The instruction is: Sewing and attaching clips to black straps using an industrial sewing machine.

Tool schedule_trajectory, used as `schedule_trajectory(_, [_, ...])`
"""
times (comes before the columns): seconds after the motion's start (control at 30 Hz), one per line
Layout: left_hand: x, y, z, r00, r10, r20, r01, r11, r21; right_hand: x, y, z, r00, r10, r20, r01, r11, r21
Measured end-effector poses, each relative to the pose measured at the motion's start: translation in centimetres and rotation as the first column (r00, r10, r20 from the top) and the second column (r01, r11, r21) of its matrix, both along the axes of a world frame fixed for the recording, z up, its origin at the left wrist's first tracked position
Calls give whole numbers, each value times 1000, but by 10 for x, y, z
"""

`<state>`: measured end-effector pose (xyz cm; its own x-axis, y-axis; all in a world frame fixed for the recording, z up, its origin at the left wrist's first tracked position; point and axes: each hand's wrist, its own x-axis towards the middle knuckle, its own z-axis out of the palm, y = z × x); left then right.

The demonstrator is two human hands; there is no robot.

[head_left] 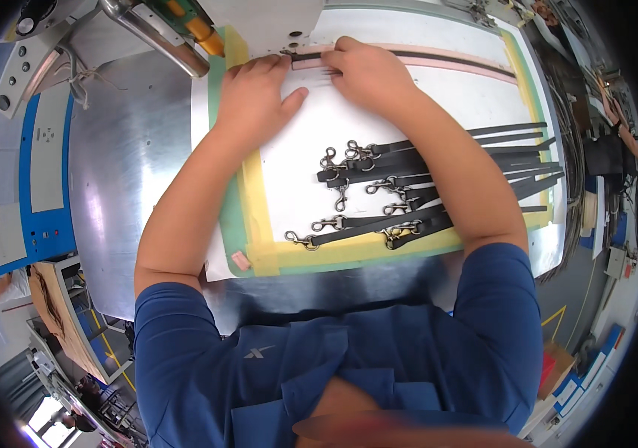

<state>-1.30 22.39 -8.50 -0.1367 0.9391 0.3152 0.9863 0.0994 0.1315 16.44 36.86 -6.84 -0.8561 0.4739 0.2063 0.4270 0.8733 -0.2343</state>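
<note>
At the far side of the board, a black strap (438, 61) lies along a pink guide strip (401, 66). My left hand (257, 95) rests palm down at the strap's left end, its fingers stretched forward and the thumb spread away. A small metal piece, too small to make out, sits by its fingertips. Just to the right, my right hand (369, 75) has its fingers curled down on the strap. Nearer to me, several black straps with metal snap hooks (363, 220) lie in a loose bunch, hooks to the left, partly hidden under my right forearm.
Yellow and green tape (263, 231) borders the white board (289, 172). A metal cylinder (158, 37) and a yellow-tipped fitting (203, 33) overhang the far left. Left of the board is a shiny metal table (132, 172), with a blue-and-white control cabinet (42, 179) beyond.
</note>
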Motion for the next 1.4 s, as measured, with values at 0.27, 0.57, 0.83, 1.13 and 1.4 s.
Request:
schedule_trajectory(0.27, [1,1,8,1000,-3,2,3,999,-50,-2,3,3,999,6,48,-8,1000,26])
schedule_trajectory(0.57, [0,1,7,1000,9,3,-9,999,-34,-1,5,5,1000,17,-11,-17,1000,-10])
schedule_trajectory(0.83, [4,2,3,1000,8,-18,-9,999,-46,2,2,-1,999,0,-51,-1,1000,-7])
schedule_trajectory(1.13, [4,0,3,1000,2,-8,-2,1000,-13,1,3,-3,1000,-6,-6,6,1000,-16])
schedule_trajectory(1.4, [6,2,-2,997,7,-70,-3,999,47,-1,0,0,999,-9,-41,8,1000,-18])
